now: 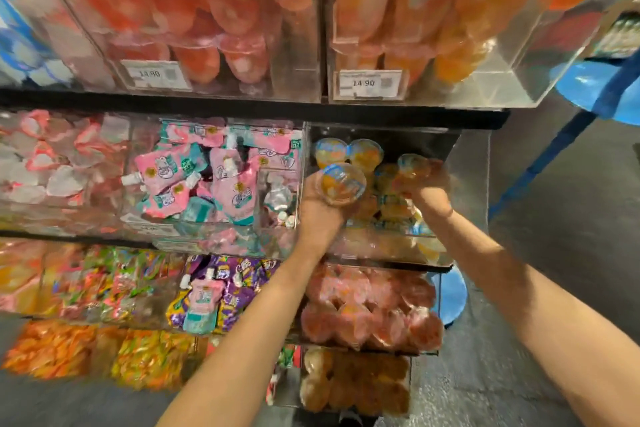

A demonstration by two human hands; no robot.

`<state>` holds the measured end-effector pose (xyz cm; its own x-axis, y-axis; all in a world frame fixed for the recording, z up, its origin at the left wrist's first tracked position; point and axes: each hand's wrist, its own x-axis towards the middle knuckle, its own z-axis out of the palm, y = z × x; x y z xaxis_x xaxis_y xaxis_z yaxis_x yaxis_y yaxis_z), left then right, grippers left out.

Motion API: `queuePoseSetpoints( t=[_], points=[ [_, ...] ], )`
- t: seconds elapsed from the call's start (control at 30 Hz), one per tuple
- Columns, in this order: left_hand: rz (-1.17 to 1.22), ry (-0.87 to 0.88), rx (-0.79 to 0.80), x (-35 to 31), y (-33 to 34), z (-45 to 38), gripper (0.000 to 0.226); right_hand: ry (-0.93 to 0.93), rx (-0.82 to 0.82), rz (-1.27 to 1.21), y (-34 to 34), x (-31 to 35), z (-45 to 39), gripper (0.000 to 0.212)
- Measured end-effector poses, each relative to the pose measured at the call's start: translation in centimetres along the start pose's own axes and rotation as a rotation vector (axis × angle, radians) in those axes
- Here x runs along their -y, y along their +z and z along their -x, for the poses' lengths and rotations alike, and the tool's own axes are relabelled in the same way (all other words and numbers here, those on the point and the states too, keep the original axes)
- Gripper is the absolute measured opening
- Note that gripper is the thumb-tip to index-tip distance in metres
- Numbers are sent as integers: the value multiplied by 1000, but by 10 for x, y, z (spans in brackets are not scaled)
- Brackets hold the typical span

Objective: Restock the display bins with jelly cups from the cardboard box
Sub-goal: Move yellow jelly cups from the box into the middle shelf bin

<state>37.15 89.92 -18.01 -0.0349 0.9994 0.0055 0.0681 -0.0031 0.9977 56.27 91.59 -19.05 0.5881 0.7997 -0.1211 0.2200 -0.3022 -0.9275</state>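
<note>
My left hand [320, 208] grips an orange jelly cup [343, 184] with a blue-rimmed lid, held at the front left of a clear display bin [474, 184] on the middle shelf. My right hand [429, 194] reaches into the same bin and holds another orange jelly cup [414, 163]; motion blur smears its fingers. Several more orange jelly cups [349, 152] lie inside the bin, at the back and under the hands. No cardboard box is in view.
Left of this bin stands a bin of pink and teal pouches [214, 177]. Above are two tall bins of red cups [194, 17] and orange cups [433, 21]. Below sit a bin of pink cups [374, 308] and a bin of brownish cups [353, 381]. Grey floor [554, 204] lies at right.
</note>
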Motion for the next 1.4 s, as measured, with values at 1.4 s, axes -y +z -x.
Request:
queuePoseSetpoints(
  t=[1.4],
  points=[
    [-155,140,349,0,-6,7,49,-338,532,709,-40,75,54,35]
  ],
)
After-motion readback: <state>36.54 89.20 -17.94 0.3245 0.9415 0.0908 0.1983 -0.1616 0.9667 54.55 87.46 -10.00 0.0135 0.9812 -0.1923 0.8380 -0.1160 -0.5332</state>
